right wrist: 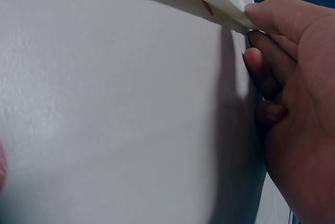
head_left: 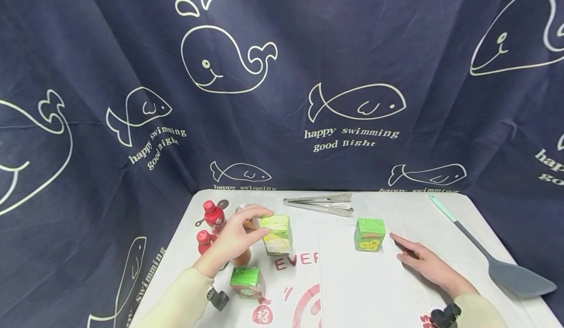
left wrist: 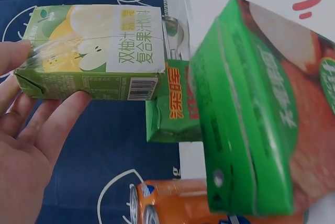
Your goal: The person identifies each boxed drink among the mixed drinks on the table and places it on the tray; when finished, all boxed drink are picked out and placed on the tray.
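Note:
My left hand (head_left: 240,235) grips a yellow-green juice carton (head_left: 277,235), held lying over in the left wrist view, with fingertips along its lower side. At the right, my right hand (head_left: 425,264) holds the edge of a flat white board (head_left: 361,289). The right wrist view has the thumb (right wrist: 264,14) at the board's edge and the other fingers curled below. A green carton with yellow flowers (head_left: 370,237) stands by the board's far end, left of my right fingertips. Another green-topped carton (head_left: 247,283) is below my left hand.
Two red bottles (head_left: 214,215) and a small dark spoon (head_left: 223,204) are at the left, near orange cans (left wrist: 172,195). Metal tongs (head_left: 319,204) lie at the back. A grey spatula (head_left: 520,276) lies along the right side. A dark patterned curtain (head_left: 286,73) hangs behind the table.

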